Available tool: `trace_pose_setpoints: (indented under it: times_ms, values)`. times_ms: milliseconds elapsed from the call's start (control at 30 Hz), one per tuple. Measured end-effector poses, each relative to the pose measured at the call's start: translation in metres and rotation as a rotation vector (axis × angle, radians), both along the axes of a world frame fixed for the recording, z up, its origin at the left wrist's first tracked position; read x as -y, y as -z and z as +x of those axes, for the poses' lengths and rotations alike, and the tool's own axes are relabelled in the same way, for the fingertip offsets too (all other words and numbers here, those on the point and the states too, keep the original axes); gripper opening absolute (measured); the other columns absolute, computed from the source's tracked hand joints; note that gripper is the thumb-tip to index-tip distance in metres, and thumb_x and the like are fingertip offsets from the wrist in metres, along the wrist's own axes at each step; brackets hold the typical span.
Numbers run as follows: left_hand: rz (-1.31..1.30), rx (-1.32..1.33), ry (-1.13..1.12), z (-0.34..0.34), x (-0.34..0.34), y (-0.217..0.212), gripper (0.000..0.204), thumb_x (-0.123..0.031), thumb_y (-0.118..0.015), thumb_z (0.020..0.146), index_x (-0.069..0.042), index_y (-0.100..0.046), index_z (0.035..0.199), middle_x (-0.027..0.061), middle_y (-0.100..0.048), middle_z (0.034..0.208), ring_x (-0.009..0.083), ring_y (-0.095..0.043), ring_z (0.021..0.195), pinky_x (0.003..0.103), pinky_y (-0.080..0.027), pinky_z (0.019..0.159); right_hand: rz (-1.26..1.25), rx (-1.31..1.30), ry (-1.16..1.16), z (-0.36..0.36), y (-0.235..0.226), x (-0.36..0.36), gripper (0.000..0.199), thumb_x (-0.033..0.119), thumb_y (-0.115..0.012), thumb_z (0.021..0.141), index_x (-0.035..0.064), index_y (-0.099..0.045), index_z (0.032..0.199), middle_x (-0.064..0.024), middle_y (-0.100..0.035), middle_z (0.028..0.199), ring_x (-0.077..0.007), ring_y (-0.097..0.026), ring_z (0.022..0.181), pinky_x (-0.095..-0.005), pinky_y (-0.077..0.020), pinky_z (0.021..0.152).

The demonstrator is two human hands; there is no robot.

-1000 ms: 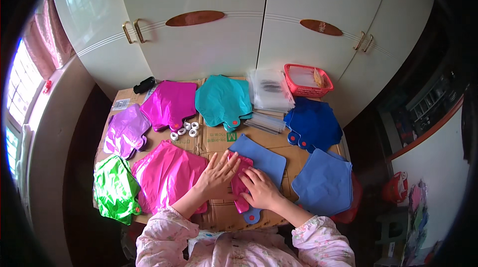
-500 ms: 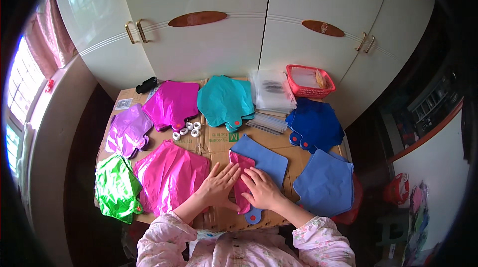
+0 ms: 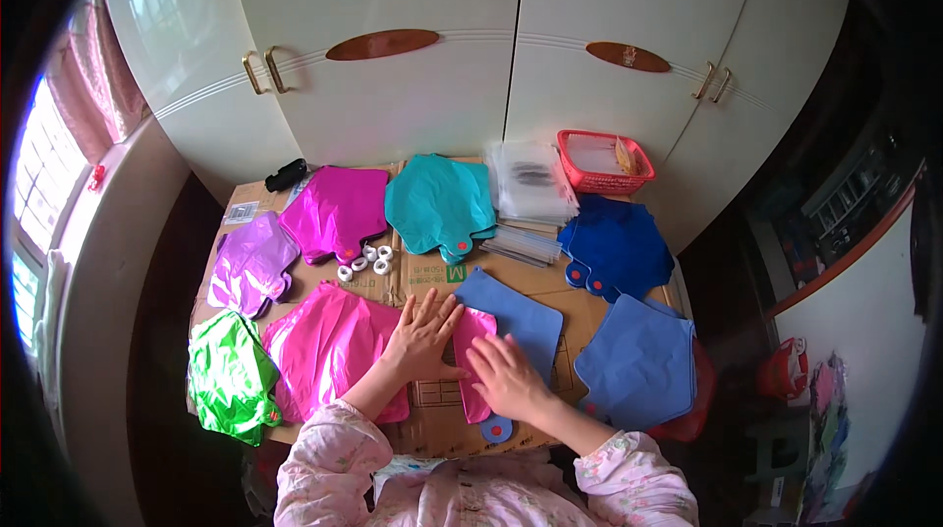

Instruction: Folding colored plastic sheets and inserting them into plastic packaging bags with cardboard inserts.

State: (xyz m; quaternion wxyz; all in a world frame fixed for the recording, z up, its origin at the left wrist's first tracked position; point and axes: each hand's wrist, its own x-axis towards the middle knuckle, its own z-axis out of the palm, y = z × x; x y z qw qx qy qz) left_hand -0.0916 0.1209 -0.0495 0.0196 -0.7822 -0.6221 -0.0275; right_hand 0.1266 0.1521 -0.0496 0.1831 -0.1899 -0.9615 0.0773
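A folded strip of a shiny pink foil balloon (image 3: 474, 327) lies on a flat blue balloon (image 3: 530, 321), whose tab with a red dot sticks out at the near end. My left hand (image 3: 424, 338) lies open at the strip's left edge, fingers spread and thumb reaching toward it. With fingers stretched, my right hand (image 3: 509, 382) is open over the strip's right side; whether its fingertips press on the foil cannot be made out. To the left rests a stack of pink foil balloons (image 3: 334, 350), partly under my left forearm.
Around the cardboard-topped table are stacks of green (image 3: 231, 370), lilac (image 3: 250, 257), magenta (image 3: 339, 213), teal (image 3: 437, 203), dark blue (image 3: 619, 244) and light blue (image 3: 637, 355) balloons. Small white rolls (image 3: 381, 266), clear bags (image 3: 530, 183) and a red basket (image 3: 599, 181) stand farther back.
My left hand has shifted slightly up and left, its fingers spreading wider. My right hand has moved down and right. More of the pink strip shows, looking smoother.
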Motion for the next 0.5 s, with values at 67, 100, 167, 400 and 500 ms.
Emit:
trace_pose_setpoints:
  times_ms: [67, 100, 167, 400, 500]
  values:
    - [0.007, -0.008, -0.003, 0.000, 0.000, 0.001, 0.111, -0.079, -0.056, 0.066, -0.008, -0.032, 0.147, 0.0101, -0.031, 0.153, 0.0353, -0.018, 0.144, 0.055, -0.010, 0.116, 0.009, -0.066, -0.051, -0.005, -0.010, 0.011, 0.024, 0.013, -0.055, 0.083, -0.0003, -0.060, 0.102, -0.0151, -0.056, 0.114, -0.0282, -0.051, 0.114, -0.0373, -0.0439, 0.098]
    - [0.003, 0.002, -0.004, 0.001, 0.000, -0.002, 0.110, -0.079, -0.056, 0.066, -0.009, -0.032, 0.147, 0.0101, -0.031, 0.153, 0.0355, -0.018, 0.144, 0.055, -0.010, 0.116, -0.015, -0.062, -0.051, -0.006, -0.007, 0.016, 0.022, 0.012, -0.055, 0.083, 0.0004, -0.060, 0.100, -0.0137, -0.057, 0.112, -0.0270, -0.053, 0.110, -0.0363, -0.0458, 0.095]
    - [-0.012, -0.001, -0.003, 0.003, -0.001, -0.005, 0.109, -0.079, -0.056, 0.066, -0.009, -0.032, 0.147, 0.0101, -0.031, 0.153, 0.0357, -0.017, 0.144, 0.055, -0.010, 0.116, -0.063, -0.056, -0.052, -0.003, 0.002, 0.027, 0.019, 0.012, -0.056, 0.081, 0.0018, -0.060, 0.097, -0.0109, -0.057, 0.107, -0.0247, -0.056, 0.104, -0.0342, -0.0495, 0.089]
    - [0.010, -0.015, -0.014, 0.001, -0.001, 0.005, 0.098, -0.075, -0.052, 0.074, -0.016, -0.030, 0.149, 0.0109, -0.029, 0.154, 0.0375, -0.014, 0.145, 0.056, -0.011, 0.115, 0.079, -0.031, -0.090, 0.012, 0.002, 0.041, 0.026, 0.015, -0.057, 0.081, 0.0061, -0.064, 0.104, -0.0078, -0.060, 0.110, -0.0224, -0.057, 0.107, -0.0344, -0.0478, 0.094]
    - [0.064, -0.029, -0.001, 0.002, 0.000, 0.005, 0.087, -0.071, -0.054, 0.076, -0.027, -0.033, 0.148, 0.0125, -0.030, 0.152, 0.0426, -0.015, 0.143, 0.059, -0.013, 0.113, 0.052, 0.020, -0.076, 0.017, 0.003, 0.043, 0.033, 0.019, -0.057, 0.082, 0.0091, -0.064, 0.113, -0.0057, -0.060, 0.118, -0.0225, -0.054, 0.115, -0.0425, -0.0407, 0.103]
